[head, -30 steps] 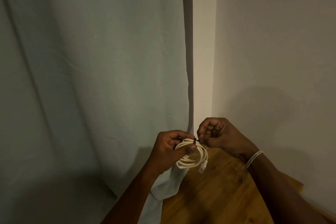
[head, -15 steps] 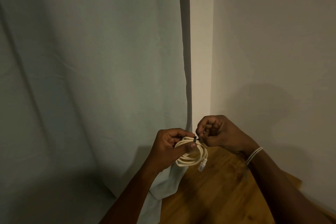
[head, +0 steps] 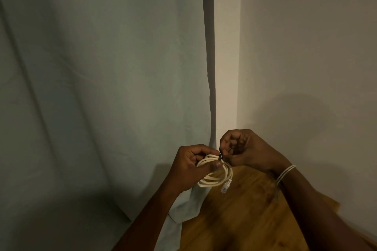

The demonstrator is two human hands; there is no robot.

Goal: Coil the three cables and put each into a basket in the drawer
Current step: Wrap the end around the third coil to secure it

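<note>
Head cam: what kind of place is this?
Probably a room corner in a home, hedged: a pale curtain hangs left, plain painted walls meet behind, and a wooden tabletop sits below the hands, which hold a coiled white cable.

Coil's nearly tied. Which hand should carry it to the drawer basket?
Left, probably. The left hand already grips the white cable coil, thumb across the loops; the right hand only pinches the small dark tie at its top.

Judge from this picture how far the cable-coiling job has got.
Done: the cream cable is wound into loops, its plug dangling. In hand: the left hand grips the coil while the right hand pinches a small dark tie at its top. Left: no drawer, basket or other cables are in view.
</note>
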